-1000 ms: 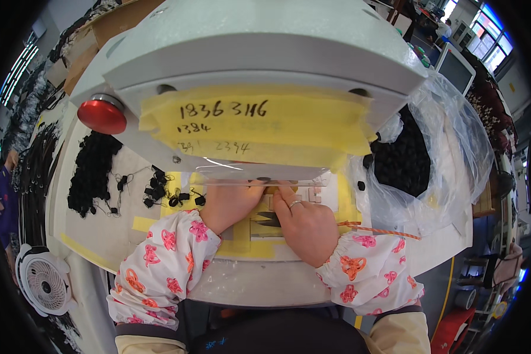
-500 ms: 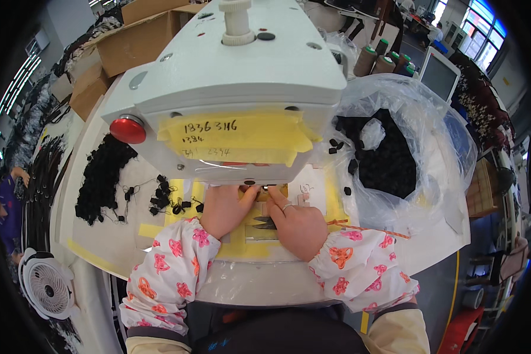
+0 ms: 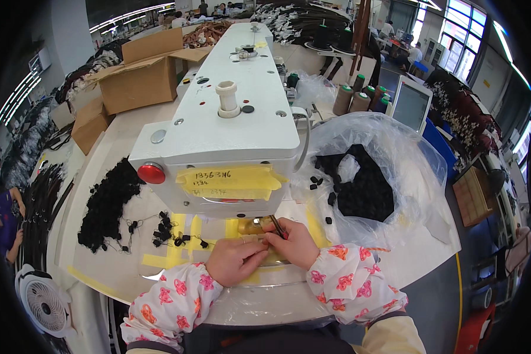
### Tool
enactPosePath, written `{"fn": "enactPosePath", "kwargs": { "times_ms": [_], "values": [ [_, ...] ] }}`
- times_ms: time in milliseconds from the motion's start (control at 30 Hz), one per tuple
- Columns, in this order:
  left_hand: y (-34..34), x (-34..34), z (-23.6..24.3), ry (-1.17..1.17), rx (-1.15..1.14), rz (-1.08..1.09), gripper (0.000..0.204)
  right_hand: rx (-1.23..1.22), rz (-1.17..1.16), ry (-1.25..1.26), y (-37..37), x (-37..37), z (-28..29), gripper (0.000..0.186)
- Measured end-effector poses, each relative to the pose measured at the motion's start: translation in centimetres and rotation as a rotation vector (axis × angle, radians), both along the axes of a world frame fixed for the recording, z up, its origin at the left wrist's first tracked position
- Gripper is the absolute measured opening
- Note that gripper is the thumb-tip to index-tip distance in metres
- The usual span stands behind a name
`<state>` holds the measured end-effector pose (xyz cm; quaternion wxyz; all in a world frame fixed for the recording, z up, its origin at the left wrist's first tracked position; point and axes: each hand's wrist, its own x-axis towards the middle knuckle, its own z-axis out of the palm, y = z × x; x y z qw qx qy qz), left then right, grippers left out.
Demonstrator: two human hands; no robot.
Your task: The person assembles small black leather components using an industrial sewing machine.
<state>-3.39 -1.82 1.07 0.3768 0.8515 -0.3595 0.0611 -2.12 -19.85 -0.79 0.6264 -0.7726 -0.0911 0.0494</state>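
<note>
In front of the white sewing machine head (image 3: 218, 141), my two hands meet low over the yellow-taped work area. My right hand (image 3: 296, 243) is closed round a slim dark tool that looks like thread snips (image 3: 278, 226); one end sticks up past the fingers, and the rest is hidden. Against its fingertips, my left hand (image 3: 235, 261) is closed, with a ring on one finger. Whatever lies between its fingertips is too small or covered to make out. Just beyond the hands is a brass-coloured plate (image 3: 251, 226) beneath the machine head.
A heap of small black pieces (image 3: 107, 206) lies left, with several loose threaded ones (image 3: 164, 227) nearer. At right, a clear plastic bag (image 3: 416, 171) holds more black pieces (image 3: 366, 192). Cardboard boxes (image 3: 138, 82), thread cones (image 3: 343, 100) and a screen (image 3: 411, 105) stand behind; a fan (image 3: 44, 301) is left.
Both hands have drawn back from under the machine head and come together. The dark snips, earlier lying under my right hand, are now raised in it. The view has tilted up.
</note>
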Motion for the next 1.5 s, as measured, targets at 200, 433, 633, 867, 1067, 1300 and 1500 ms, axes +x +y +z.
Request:
{"fn": "enactPosePath", "kwargs": {
  "times_ms": [200, 433, 633, 867, 1067, 1300, 1500],
  "values": [
    [0.3, 1.9, -0.3, -0.093, -0.250, 0.112, 0.016, -0.162, 0.280, -0.264, 1.6, -3.7, 2.2, 0.018],
    [1.7, 2.4, -0.6, 0.198, -0.165, 0.099, 0.022, 0.027, 0.069, -0.086, 0.8, -1.4, 2.2, 0.013],
    [0.9, 2.5, -1.2, -0.336, 0.009, 0.068, 0.018, 0.237, 0.007, 0.359, 0.5, -0.5, 2.5, 0.012],
    [0.6, 2.8, -1.2, -0.478, 0.054, 0.103, 0.017, 0.236, 0.044, 0.255, 0.5, -0.7, 1.2, 0.017],
    [1.4, 2.7, -1.7, -0.168, 0.017, 0.201, 0.017, -0.072, 0.128, 0.151, -0.3, -0.3, 2.3, 0.031],
    [1.8, 2.9, -1.3, 0.233, -0.179, 0.281, 0.013, -0.234, 0.072, -0.276, -1.2, 0.2, 1.6, 0.024],
    [1.1, 2.8, -0.6, 0.208, -0.157, 0.259, 0.012, -0.307, 0.102, -0.172, -1.2, 0.0, 1.9, 0.018]
  ]
}}
